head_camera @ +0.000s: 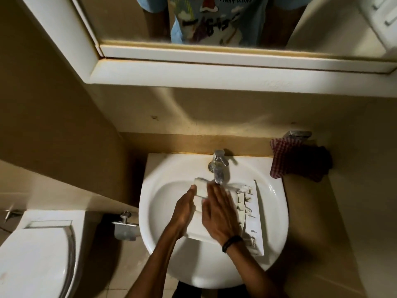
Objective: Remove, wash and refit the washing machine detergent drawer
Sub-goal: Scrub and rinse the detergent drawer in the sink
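The white detergent drawer [199, 222] lies tilted in the white sink basin [163, 203], under the chrome tap [218, 166]. Its inner parts and clips [249, 211] show on the right side, facing up. My left hand [186, 208] holds the drawer's left edge, fingers along its side. My right hand [219, 214] lies flat on top of the drawer with fingers straight, fingertips close below the tap's spout. A black band is on my right wrist. Whether water runs I cannot tell.
A red checked cloth [283, 160] and a dark cloth [318, 164] hang at the sink's back right. A white toilet [36, 254] stands at the lower left. A mirror cabinet [193, 67] juts out above the sink. A metal valve [125, 224] sits left of the basin.
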